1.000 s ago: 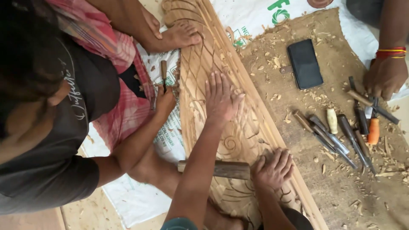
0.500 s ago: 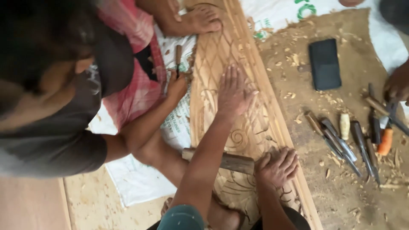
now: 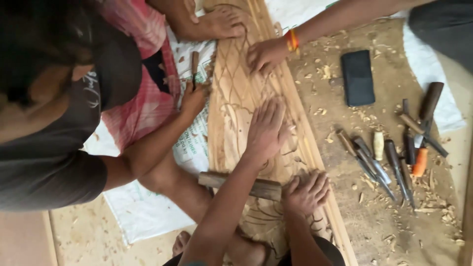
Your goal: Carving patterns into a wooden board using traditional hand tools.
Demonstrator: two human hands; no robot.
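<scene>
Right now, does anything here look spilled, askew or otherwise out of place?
Nothing looks damaged. Wood chips lie scattered over the mat, and the chisels lie loose at mixed angles. Both hands, left hand and right hand, rest flat on the carved plank.

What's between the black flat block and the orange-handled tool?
Head view: between black block and orange-handled tool lie a dark wooden-handled chisel, crossed tool shafts and wood chips.

Dusty wooden floor (image 3: 394, 231), scattered wood shavings (image 3: 433, 202); white woven sheet (image 3: 143, 212), soft daylight
</scene>
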